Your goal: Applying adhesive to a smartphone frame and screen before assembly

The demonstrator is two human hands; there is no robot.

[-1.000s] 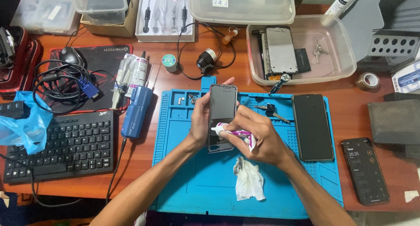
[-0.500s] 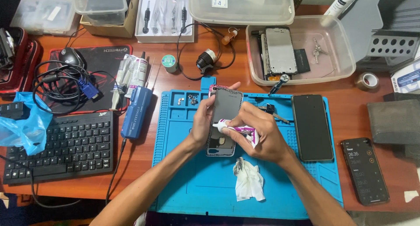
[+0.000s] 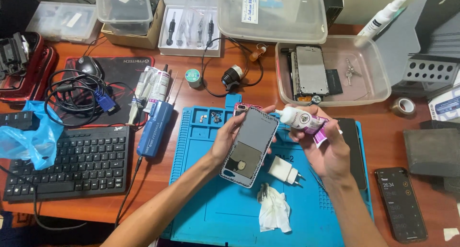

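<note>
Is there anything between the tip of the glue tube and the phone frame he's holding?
Nothing visible. The right hand holds the glue tube with its white tip beside the upper edge of the phone frame, which the left hand holds tilted. Only open air separates them.

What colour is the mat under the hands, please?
Blue; the mat shows clearly in the head view.
</note>
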